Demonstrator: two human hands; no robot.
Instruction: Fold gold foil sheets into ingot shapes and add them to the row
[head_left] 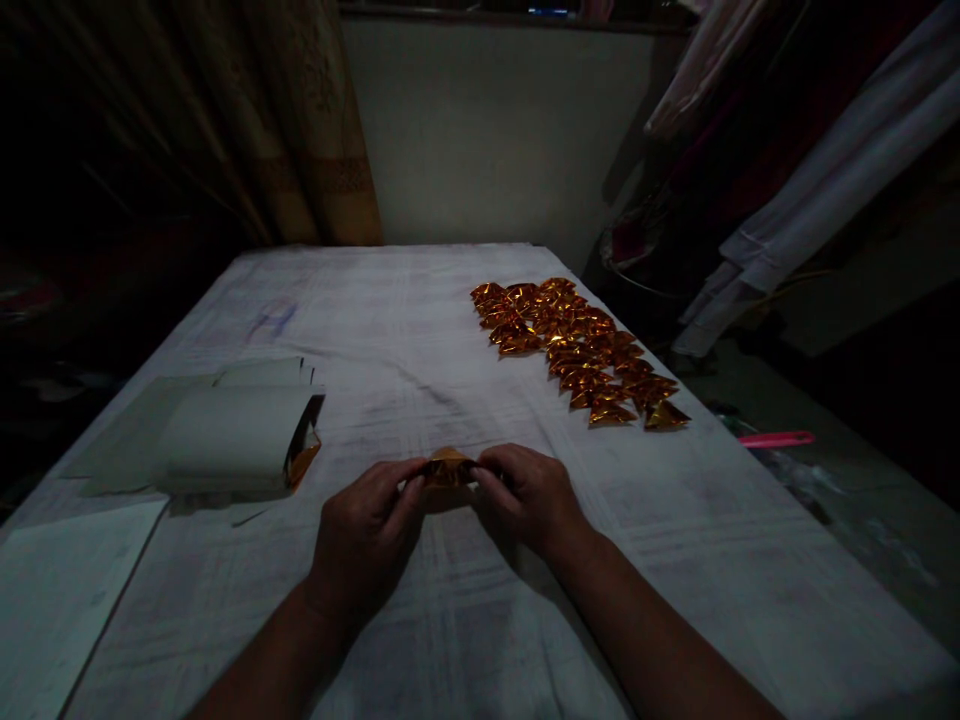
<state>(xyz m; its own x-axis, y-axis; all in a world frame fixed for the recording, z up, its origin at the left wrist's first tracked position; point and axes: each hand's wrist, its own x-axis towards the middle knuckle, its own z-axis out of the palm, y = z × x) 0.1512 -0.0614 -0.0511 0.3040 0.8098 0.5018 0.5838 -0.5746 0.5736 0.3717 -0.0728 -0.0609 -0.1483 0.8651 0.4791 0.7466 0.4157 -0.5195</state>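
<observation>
In the head view, the left hand (367, 530) and the right hand (529, 500) meet near the middle of the table (420, 340), low over its white cloth (465, 610); both hands pinch one small piece of gold foil (448, 467) between them, the left at its left end and the right at its right end; the fingers are closed narrow on it, and the foil shows as a small folded shape with a peak on top; whether it touches the cloth, I cannot tell; to the left of the hands, near them, lies a stack of paper sheets (232, 440) with the pale side up, and at its right edge a gold side shows where the sheets curl; more pale sheets (60, 590) lie at the near left corner; far to the right, well apart from the hands, many folded gold pieces (577, 345) lie in rows close to the table edge; a curtain (300, 130) hangs behind the table, and clothes (810, 160) hang at the right; a pink thing (776, 438) lies on the floor at the right.
</observation>
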